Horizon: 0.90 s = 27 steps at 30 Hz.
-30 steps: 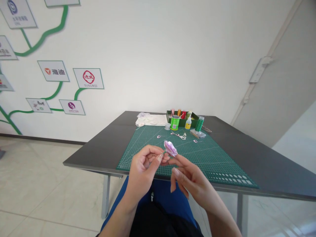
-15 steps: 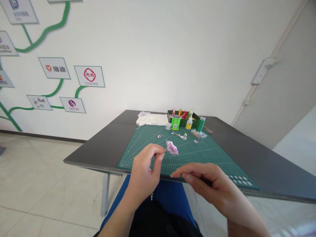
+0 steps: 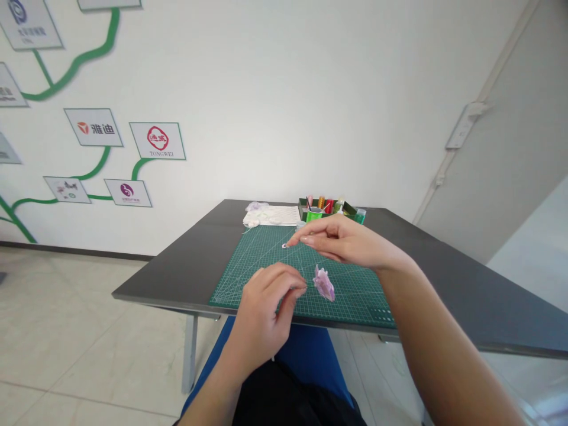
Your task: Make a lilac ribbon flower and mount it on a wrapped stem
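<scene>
A pale purple flower (image 3: pixel 324 284) is held up by its thin green stem just over the near part of a green gridded cutting mat (image 3: pixel 248 278). The stem is pinched between the thumb and fingertips of the left hand (image 3: pixel 268 302), and the flower head is tilted to the right of them, clear of the fingers. The right hand (image 3: pixel 350 239) is stretched across the mat beyond the flower, palm turned down. Its fingers are loosely extended, with the thumb set apart from the tip of the index finger, which is pointed at a small pale petal piece (image 3: pixel 284 245) lying on the mat. Whether the petal piece is touched by that fingertip cannot be told.

The mat is laid on a black table (image 3: pixel 177 266) placed near a white wall (image 3: pixel 310 106). At the table's far edge, a white sheet (image 3: pixel 279 215) is seen on the left, with a translucent pale bundle (image 3: pixel 257 206) at its left end. To the right of the sheet, a bright green can (image 3: pixel 314 214) is partly covered by the right hand. Behind it, a red spool (image 3: pixel 329 206) and other colored items are kept in a dark green box (image 3: pixel 303 203). On the wall at left, framed logos are joined by painted green branches (image 3: pixel 84 58).
</scene>
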Available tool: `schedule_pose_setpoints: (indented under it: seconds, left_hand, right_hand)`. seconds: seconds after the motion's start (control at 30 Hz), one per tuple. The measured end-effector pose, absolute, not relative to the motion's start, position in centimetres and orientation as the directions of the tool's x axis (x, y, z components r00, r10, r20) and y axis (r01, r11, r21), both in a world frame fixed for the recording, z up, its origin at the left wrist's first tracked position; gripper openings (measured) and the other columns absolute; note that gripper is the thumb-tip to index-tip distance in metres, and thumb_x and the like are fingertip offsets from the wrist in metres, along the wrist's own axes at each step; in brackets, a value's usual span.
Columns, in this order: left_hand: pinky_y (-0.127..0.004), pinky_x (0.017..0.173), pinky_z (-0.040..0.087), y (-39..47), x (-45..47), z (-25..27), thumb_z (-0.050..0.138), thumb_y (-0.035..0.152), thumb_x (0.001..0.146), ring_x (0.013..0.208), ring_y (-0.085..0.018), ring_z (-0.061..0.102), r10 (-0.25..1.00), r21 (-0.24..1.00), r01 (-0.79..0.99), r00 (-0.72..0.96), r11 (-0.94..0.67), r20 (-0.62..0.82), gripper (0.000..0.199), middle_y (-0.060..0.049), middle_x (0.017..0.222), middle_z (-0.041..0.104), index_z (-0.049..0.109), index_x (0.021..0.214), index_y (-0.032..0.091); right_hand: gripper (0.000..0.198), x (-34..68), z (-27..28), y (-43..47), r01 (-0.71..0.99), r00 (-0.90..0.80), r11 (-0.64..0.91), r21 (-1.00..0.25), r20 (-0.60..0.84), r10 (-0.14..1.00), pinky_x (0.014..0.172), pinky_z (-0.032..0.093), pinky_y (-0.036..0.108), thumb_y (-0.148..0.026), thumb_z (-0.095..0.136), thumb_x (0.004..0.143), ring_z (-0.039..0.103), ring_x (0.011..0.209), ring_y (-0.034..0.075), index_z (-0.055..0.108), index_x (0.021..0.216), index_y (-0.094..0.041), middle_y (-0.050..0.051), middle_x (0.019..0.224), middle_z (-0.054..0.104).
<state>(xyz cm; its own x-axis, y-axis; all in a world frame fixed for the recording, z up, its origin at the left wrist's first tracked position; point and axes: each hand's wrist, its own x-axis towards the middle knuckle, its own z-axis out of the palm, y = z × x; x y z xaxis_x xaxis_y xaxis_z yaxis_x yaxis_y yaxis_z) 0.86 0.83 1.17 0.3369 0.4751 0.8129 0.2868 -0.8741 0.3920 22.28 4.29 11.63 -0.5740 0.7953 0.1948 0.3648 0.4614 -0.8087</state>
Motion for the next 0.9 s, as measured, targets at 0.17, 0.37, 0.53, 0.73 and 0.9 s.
schedule_pose_setpoints:
  seconds: [0.17,0.37,0.53,0.73,0.9]
  left_hand:
    - [-0.032,0.08,0.051,0.9,0.4,1.3,0.059,0.011,0.106,0.091,-0.02,0.072,0.475,0.402,0.285,0.269,-0.87,0.838,0.017,-0.005,0.096,0.076,0.066,0.095,0.022]
    - [-0.033,0.079,0.051,1.4,0.3,1.1,0.057,0.011,0.105,0.089,-0.021,0.072,0.499,0.411,0.336,0.237,-0.847,0.834,0.019,-0.006,0.094,0.076,0.065,0.093,0.022]
    - [-0.033,0.079,0.05,1.4,0.6,1.1,0.057,0.011,0.106,0.089,-0.021,0.071,0.499,0.402,0.346,0.264,-0.848,0.826,0.018,-0.005,0.094,0.075,0.065,0.093,0.022]
    - [-0.033,0.077,0.048,0.9,0.9,1.2,0.056,0.011,0.106,0.089,-0.021,0.07,0.474,0.372,0.334,0.31,-0.866,0.824,0.017,-0.005,0.094,0.075,0.064,0.095,0.021]
    - [-0.033,0.079,0.047,0.5,1.0,1.2,0.057,0.008,0.104,0.091,-0.021,0.07,0.435,0.33,0.328,0.331,-0.885,0.838,0.017,-0.005,0.097,0.076,0.065,0.098,0.021]
  right_hand:
    - [0.035,22.9,6.5,5.6,0.358,-0.582,0.387,-0.85,0.121,0.804,0.043,0.017,0.023,-0.036,0.058,0.104,0.029,0.044,0.009,0.082,0.108,-0.011,-0.01,0.049,0.036]
    - [0.043,23.7,1.0,1.5,0.274,-0.655,0.239,-0.932,0.001,0.755,0.04,0.022,0.02,-0.051,0.062,0.105,0.028,0.041,0.008,0.083,0.12,-0.016,-0.01,0.05,0.036]
    - [0.046,24.6,2.9,-2.6,0.244,-0.702,0.313,-0.918,0.056,0.71,0.041,0.027,0.021,-0.053,0.06,0.109,0.036,0.042,0.007,0.083,0.125,-0.018,-0.006,0.057,0.046]
    - [0.044,24.2,7.9,-3.5,0.233,-0.711,0.539,-0.81,0.236,0.662,0.042,0.028,0.023,-0.047,0.057,0.112,0.039,0.042,0.008,0.086,0.119,-0.015,-0.004,0.054,0.05]
    - [0.034,23.0,10.9,-1.5,0.247,-0.659,0.528,-0.813,0.259,0.706,0.04,0.029,0.021,-0.039,0.062,0.108,0.041,0.043,0.008,0.086,0.116,-0.017,-0.002,0.063,0.058]
